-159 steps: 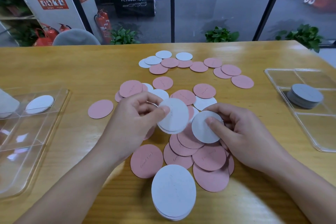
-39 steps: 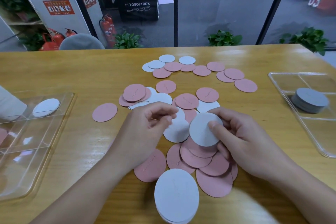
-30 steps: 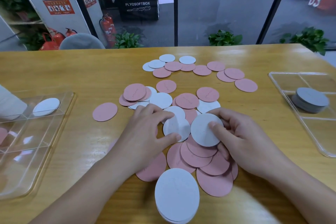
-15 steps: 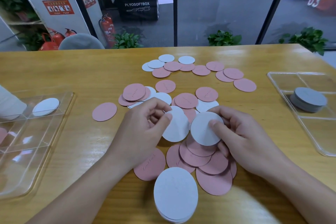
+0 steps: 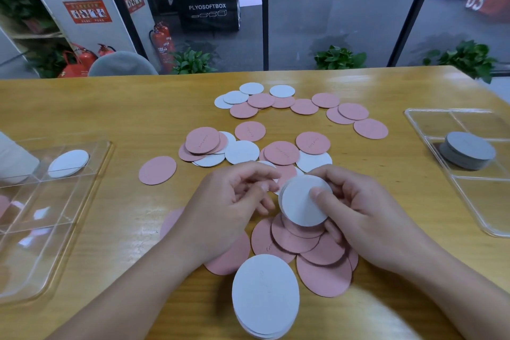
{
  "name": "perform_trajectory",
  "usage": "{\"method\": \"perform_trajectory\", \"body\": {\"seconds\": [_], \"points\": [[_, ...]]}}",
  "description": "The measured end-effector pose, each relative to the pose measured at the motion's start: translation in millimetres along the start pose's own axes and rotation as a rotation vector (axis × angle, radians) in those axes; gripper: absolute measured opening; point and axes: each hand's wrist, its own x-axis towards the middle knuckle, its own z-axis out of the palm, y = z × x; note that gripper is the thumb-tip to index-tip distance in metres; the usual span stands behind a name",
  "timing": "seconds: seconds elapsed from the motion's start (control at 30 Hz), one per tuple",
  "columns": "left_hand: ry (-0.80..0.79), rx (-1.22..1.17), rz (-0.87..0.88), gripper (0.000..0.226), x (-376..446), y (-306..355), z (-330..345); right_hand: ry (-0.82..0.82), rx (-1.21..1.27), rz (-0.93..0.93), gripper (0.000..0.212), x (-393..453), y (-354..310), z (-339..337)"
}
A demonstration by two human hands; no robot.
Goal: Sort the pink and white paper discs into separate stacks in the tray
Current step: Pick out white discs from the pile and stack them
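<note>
Pink and white paper discs lie scattered over the middle of the wooden table (image 5: pixel 110 107). My right hand (image 5: pixel 367 218) holds a small stack of white discs (image 5: pixel 300 204), thumb pressed on its top. My left hand (image 5: pixel 229 207) hovers just left of that stack with loosely curled fingers and nothing visible in them. Overlapping pink discs (image 5: pixel 303 246) lie beneath both hands. A taller stack of white discs (image 5: pixel 265 295) sits near the front edge. The clear tray (image 5: pixel 91 182) on the left has one white disc (image 5: pixel 69 163) in a far compartment.
A second clear tray (image 5: pixel 430 121) at the right holds a grey disc stack (image 5: pixel 469 150). More pink and white discs (image 5: pixel 303 106) form an arc farther back. A lone pink disc (image 5: pixel 157 170) lies left of the pile. Glass wall behind the table.
My left hand lifted a white disc off the pile and carried it right onto the stack in my right hand, then let go. The right hand stayed almost still.
</note>
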Motion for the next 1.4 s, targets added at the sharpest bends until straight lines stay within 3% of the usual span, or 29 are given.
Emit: {"method": "perform_trajectory", "body": {"seconds": [0.07,0.17,0.47,0.63,0.73,0.87,0.97,1.1,1.3,1.4], "points": [[0.101,0.293,0.044,0.023,3,-7,-3,0.031,-0.02,0.002,0.019,1,1,-1],[0.092,0.593,0.044,0.029,7,-15,-7,0.052,-0.048,0.011,0.019,2,3,-2],[0.088,0.654,0.061,0.008,5,-11,-6,0.056,-0.064,0.018,0.017,3,8,-1],[0.003,0.713,-0.065,0.049,5,-4,-5,0.058,-0.077,0.01,0.018,4,9,0],[-0.013,0.748,-0.077,0.05,5,-4,-5,0.058,-0.073,0.013,0.017,4,9,0],[0.054,0.611,-0.035,0.032,4,0,-3,0.056,-0.079,0.013,0.017,4,7,0],[0.151,0.323,-0.016,0.017,3,0,-3,0.05,-0.056,0.019,0.018,3,4,-1],[0.106,0.027,0.021,0.009,1,1,-3,0.072,-0.013,0.023,0.017,2,3,-2],[-0.031,-0.136,0.012,0.017,2,1,3,0.019,0.023,0.032,0.022,0,-2,1],[-0.046,-0.106,0.01,0.026,1,2,5,0.012,-0.007,0.029,0.022,-1,-3,2]]}}
